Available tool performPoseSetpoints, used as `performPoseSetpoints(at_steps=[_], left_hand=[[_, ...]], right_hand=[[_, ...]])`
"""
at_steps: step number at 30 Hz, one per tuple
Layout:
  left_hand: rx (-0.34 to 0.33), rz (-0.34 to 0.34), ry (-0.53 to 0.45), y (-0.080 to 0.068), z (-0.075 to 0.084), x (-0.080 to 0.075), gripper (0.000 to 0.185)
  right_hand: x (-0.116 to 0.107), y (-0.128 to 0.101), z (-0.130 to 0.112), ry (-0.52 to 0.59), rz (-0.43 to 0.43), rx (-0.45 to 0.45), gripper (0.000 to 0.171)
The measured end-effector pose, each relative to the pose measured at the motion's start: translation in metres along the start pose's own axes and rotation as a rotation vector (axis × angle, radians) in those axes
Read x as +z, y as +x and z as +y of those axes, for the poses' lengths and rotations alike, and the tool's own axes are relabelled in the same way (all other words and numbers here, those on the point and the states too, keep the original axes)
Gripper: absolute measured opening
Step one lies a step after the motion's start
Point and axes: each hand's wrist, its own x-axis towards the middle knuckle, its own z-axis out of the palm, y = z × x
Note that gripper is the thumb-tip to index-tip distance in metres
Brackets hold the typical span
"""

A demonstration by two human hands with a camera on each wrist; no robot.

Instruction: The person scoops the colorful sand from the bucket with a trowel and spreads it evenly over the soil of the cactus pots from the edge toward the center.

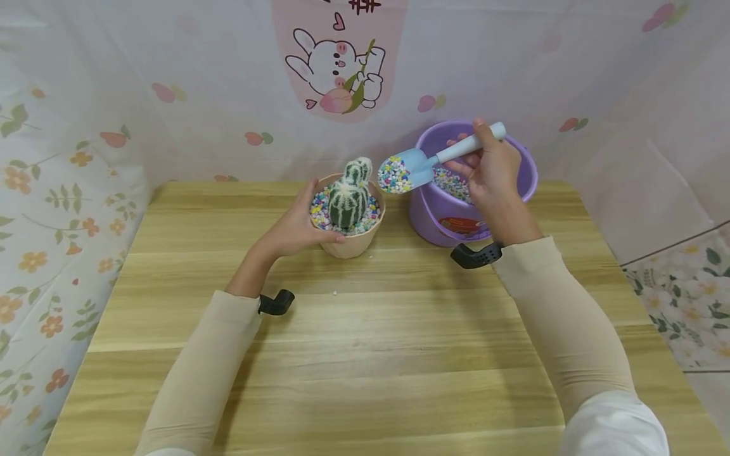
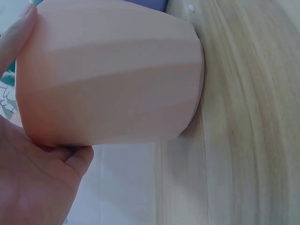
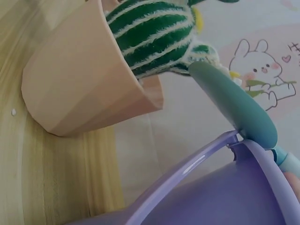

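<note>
From the head view, you hold a loaded scoop (image 1: 407, 170) in the air between the bucket (image 1: 527, 168) and the pot (image 1: 349, 244). The blade is full of coloured pebbles (image 1: 393, 175) and hangs just beside the pot rim, at about 2 o'clock from the cactus (image 1: 350, 196). The risk, as I judge it, is that the blade tilts too soon and the pebbles fall on the table (image 1: 365, 354); one small pebble lies there already, at 6 o'clock from the pot. The blade could also knock the cactus top, which is very near. Your right hand (image 1: 490, 174) curls its fingers around the handle, with the thumb on top, over the bucket. Your left hand (image 1: 296, 228) wraps the pot from 9 o'clock, thumb at the near rim, so the pot stands steady near the table's middle, toward the far edge.

In the left wrist view, the pot (image 2: 110, 75) fills the picture. Your fingers (image 2: 16, 33) are half open around its wall, and the thumb (image 2: 77, 159) presses on the near side. If this grip loosens, I think a push from the scoop can tip the pot.

In the right wrist view, the underside of the scoop (image 3: 234, 105) is next to the cactus (image 3: 154, 37), above the bucket rim (image 3: 197, 164). The right fingers are almost out of the picture here, so I cannot tell their grip from this view.
</note>
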Motion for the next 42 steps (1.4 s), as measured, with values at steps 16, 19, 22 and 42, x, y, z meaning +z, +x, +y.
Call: performPoseSetpoints(at_steps=[16, 19, 22, 42], left_hand=[[0.052, -0.036, -0.018, 0.005, -0.006, -0.006, 0.127], [0.062, -0.037, -0.026, 0.005, -0.006, -0.006, 0.127], [0.072, -0.037, -0.034, 0.005, -0.006, -0.006, 0.126], [0.036, -0.06, -0.032, 0.008, -0.004, -0.007, 0.122]], right_hand=[[0.007, -0.006, 0.006, -0.084, -0.045, -0.086, 0.029], [0.009, -0.006, 0.008, -0.083, -0.055, -0.094, 0.028], [0.01, -0.006, 0.009, -0.088, -0.066, -0.105, 0.03], [0.014, -0.006, 0.012, -0.12, -0.078, -0.131, 0.029]])
